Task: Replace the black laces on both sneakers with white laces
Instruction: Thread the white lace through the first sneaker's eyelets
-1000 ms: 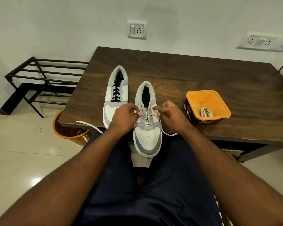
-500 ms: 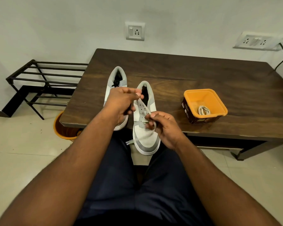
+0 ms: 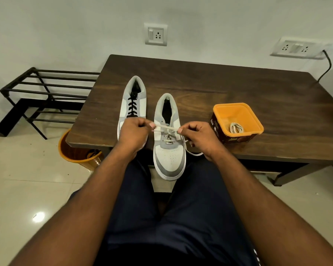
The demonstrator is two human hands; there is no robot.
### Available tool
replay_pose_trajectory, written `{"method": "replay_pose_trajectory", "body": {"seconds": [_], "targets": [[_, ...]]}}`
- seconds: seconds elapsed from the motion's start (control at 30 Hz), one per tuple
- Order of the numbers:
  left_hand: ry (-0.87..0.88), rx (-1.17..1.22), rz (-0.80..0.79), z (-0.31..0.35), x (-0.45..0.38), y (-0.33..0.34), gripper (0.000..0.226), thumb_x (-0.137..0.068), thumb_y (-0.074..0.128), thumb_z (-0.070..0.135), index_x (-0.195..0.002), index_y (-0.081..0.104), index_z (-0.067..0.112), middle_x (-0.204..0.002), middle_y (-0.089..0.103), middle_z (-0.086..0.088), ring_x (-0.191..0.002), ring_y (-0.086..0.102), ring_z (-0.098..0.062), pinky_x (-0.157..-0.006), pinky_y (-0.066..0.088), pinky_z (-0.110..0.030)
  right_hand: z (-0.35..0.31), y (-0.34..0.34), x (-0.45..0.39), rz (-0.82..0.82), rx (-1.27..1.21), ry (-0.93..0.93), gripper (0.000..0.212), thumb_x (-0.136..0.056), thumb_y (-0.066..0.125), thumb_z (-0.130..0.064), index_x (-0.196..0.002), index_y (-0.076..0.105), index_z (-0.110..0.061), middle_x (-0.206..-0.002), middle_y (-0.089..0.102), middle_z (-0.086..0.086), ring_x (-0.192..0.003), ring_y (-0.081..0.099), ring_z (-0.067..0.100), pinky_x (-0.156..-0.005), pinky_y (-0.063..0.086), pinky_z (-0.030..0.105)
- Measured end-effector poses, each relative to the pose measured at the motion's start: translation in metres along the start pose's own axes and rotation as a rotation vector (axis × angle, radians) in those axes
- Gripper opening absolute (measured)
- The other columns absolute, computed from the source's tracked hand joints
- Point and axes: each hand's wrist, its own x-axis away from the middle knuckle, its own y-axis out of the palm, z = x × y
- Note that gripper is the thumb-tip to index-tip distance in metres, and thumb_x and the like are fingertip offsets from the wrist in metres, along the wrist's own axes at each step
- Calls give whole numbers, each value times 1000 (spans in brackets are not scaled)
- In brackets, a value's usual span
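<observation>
white lace point(image 3: 165, 128): pulled taut across the right sneaker, approx mid-way up the eyelets, one end pinched in each hand. a loose tail point(image 3: 193, 153) hangs off the table edge just below the R hand

right sneaker point(image 3: 169, 143): white/grey, toe pointing at the person and sticking out past the near table edge. white lace threaded thru the lower eyelets only, upper ones bare

left sneaker point(image 3: 133, 100): sits just beside it to the left, farther back on the table. black lace point(image 3: 132, 106) all the way up, toe end hidden behind the L hand

left hand point(image 3: 133, 133): fingers curled, thumb + forefinger pinching the lace's left end

right hand point(image 3: 199, 135): same deal, curled and pinching the right end, close to the shoe's side

orange tub point(image 3: 236, 121): on the table right of the R hand, w/ a spare white lace point(image 3: 236, 128) coiled in the bottom

table point(image 3: 238, 85): dark wood, both shoes + tub on it

other stuff: orange bucket point(image 3: 75, 156) on the floor under the table's left corner, black metal rack point(image 3: 46, 96) against the wall at left, wall socket point(image 3: 155, 34) above the table, another switch plate point(image 3: 295, 48) to the right w/ a black cable coming off it. person's seated, dark trousers point(image 3: 177, 217)
</observation>
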Motion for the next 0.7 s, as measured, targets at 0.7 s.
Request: {"method": "replay_pose_trajectory", "body": {"seconds": [0.7], "targets": [[50,-302,-176,-8,4,5,14,-93,64,11,-106,69,11,-84,69,-4,-51,62,-20,-47,56,-32,14,3,-17,-29,317,-75,3,-87,68,-7,-88,71,-9,-78,67,0,-70,56,8,-69,48,24]]}}
